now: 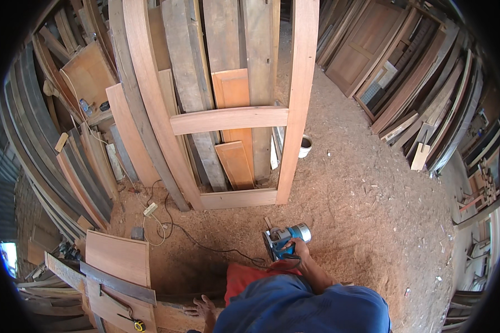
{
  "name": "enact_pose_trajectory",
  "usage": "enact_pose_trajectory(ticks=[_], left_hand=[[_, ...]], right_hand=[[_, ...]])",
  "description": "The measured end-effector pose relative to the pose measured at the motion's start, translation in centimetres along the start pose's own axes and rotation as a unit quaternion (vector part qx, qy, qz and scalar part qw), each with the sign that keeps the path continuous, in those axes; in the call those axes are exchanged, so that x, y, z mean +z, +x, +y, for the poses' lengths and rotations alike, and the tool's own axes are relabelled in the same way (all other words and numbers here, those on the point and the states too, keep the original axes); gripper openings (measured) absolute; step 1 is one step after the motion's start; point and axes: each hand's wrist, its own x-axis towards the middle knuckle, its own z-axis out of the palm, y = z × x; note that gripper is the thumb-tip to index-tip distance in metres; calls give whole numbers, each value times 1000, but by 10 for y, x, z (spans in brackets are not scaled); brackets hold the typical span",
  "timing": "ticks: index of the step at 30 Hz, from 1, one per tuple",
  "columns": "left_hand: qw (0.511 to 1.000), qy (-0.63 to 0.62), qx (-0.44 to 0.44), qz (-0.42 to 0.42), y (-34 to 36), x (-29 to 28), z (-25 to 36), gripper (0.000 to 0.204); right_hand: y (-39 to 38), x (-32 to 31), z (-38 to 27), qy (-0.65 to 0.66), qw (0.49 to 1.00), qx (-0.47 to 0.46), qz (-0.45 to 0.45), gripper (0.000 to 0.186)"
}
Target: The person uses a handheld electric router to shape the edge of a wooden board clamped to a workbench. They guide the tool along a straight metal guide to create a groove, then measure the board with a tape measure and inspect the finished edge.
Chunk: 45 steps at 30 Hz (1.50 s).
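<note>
My right hand (297, 248) grips a blue and silver handheld router (283, 238), held low at the right of my body. My left hand (201, 308), fingers spread, is over the near wooden bench edge (175, 311). To its left on the bench lie a pale wooden panel (114, 250), a long flat metal-grey strip (116, 282) across it and a yellow tape measure (140, 326). The router's dark cord (216, 251) trails across the sawdust floor.
An unfinished wooden door frame (298, 111) stands ahead against boards. Leaning timber (72, 172) lines the left, and doors and planks (405, 100) the right. A white bucket (305, 145) stands beside the frame; a power strip (150, 210) and cords lie on the floor.
</note>
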Motion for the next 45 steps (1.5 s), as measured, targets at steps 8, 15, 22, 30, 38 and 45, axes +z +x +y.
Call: enact_pose_trajectory(ticks=[8, 15, 22, 30, 38, 45], left_hand=[[995, -33, 22, 91, -15, 17, 11, 75], [970, -36, 51, 235, -24, 17, 9, 49], [980, -37, 17, 194, -43, -20, 7, 46], [972, -65, 14, 226, -37, -15, 21, 45], [961, -139, -30, 237, -27, -42, 19, 34], [878, -307, -54, 362, 47, -147, -17, 33]], right_hand=[[11, 10, -7, -85, 996, -1, 24, 12], [-10, 45, -4, -117, 987, 52, -97, 17], [36, 116, 41, -351, 928, 91, -89, 19], [51, 277, 118, -501, 832, 134, -195, 4], [-10, 419, 219, -533, 705, 43, -467, 31], [-68, 443, 278, -580, 580, 24, -571, 42]])
